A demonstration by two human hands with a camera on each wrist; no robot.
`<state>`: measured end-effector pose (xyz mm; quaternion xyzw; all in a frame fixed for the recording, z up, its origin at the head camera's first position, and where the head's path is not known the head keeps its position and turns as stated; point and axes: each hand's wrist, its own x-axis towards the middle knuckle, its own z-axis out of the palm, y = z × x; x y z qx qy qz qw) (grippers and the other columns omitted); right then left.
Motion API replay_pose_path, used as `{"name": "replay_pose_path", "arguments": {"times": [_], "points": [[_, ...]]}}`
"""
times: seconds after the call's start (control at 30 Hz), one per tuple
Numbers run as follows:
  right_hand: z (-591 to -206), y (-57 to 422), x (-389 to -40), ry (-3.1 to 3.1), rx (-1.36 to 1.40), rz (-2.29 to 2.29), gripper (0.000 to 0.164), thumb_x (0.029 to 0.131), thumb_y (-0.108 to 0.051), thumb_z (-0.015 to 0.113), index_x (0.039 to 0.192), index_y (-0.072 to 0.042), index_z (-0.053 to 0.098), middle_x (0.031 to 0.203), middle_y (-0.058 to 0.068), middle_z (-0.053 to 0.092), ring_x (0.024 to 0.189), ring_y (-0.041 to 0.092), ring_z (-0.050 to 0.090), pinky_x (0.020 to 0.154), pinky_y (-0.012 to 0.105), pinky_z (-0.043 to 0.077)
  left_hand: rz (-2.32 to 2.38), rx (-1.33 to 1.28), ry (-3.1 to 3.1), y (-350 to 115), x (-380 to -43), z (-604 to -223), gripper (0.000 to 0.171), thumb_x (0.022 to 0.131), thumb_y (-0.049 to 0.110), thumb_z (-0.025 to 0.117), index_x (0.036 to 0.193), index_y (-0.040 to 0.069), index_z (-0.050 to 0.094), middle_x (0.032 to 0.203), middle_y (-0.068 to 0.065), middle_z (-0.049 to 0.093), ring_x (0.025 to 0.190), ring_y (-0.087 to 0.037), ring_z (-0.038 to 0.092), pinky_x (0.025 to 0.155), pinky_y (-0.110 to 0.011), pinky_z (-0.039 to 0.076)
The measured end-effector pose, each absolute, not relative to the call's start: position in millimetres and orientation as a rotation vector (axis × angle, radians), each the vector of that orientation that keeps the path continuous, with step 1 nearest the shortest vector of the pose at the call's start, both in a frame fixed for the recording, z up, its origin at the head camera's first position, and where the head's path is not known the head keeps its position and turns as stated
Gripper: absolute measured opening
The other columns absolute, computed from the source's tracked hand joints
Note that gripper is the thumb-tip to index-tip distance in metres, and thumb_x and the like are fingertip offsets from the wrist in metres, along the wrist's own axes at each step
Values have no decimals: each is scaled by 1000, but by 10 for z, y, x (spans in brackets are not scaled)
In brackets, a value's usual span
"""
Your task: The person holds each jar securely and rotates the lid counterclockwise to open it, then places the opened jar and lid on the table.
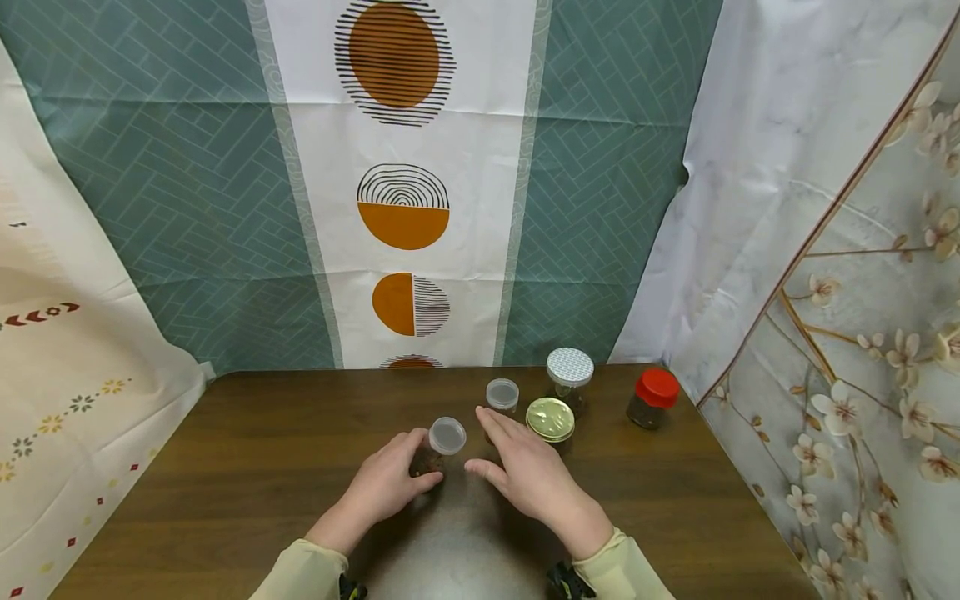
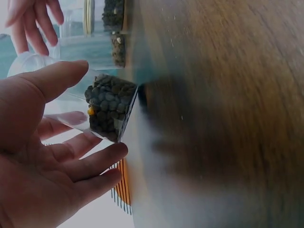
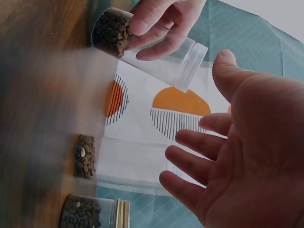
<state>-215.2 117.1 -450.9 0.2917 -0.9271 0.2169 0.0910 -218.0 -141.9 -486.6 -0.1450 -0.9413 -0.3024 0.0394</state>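
My left hand (image 1: 384, 483) holds a clear plastic jar (image 1: 447, 435) with a translucent lid between its thumb and fingers. In the left wrist view the jar's lower part shows a layer of small dark pellets (image 2: 110, 107) with one yellow piece among them. Seen from the right wrist, the jar leans, its base close over the tabletop and its lidded end toward my right hand (image 3: 256, 137). That hand (image 1: 528, 471) holds nothing; its fingers are spread and the thumb stands apart, a short way right of the jar's lid.
Beyond my right hand stand a similar clear jar (image 1: 502, 393), a gold-lidded jar (image 1: 550, 419) and a larger jar with a patterned white lid (image 1: 570, 367). A red-lidded jar (image 1: 654, 396) is near the right edge of the brown wooden table (image 1: 285, 433). Patterned cloths (image 1: 585, 208) hang behind.
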Motion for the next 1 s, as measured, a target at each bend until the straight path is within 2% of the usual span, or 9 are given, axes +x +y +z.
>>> {"name": "replay_pose_path", "arguments": {"times": [0.43, 0.7, 1.0], "points": [[-4467, 1155, -2186, -2780, 827, 662, 74, 106, -48, 73, 166, -11, 50, 152, 13, 65, 135, 36, 65, 106, 58, 54, -847, -523, -2874, -1357, -2146, -4901, 56, 92, 26, 93, 140, 14, 65, 133, -9, 68, 121, -32, 70, 95, -60, 58], [-4424, 1130, -2224, -2765, 871, 610, 63, 107, -47, 72, 158, -12, 60, 147, 11, 69, 130, 32, 69, 100, 54, 58, -737, -610, -2833, -1323, -2107, -4900, 50, 91, 21, 94, 133, 12, 68, 128, -4, 69, 118, -27, 71, 94, -54, 60], [-4411, 1116, -2235, -2749, 903, 621, 55, 103, -40, 79, 152, -16, 66, 140, 4, 72, 123, 25, 72, 91, 50, 61, -605, -683, -2810, -1279, -2109, -4882, 55, 90, 23, 95, 136, 6, 68, 127, -6, 69, 113, -27, 72, 91, -50, 60]]}}
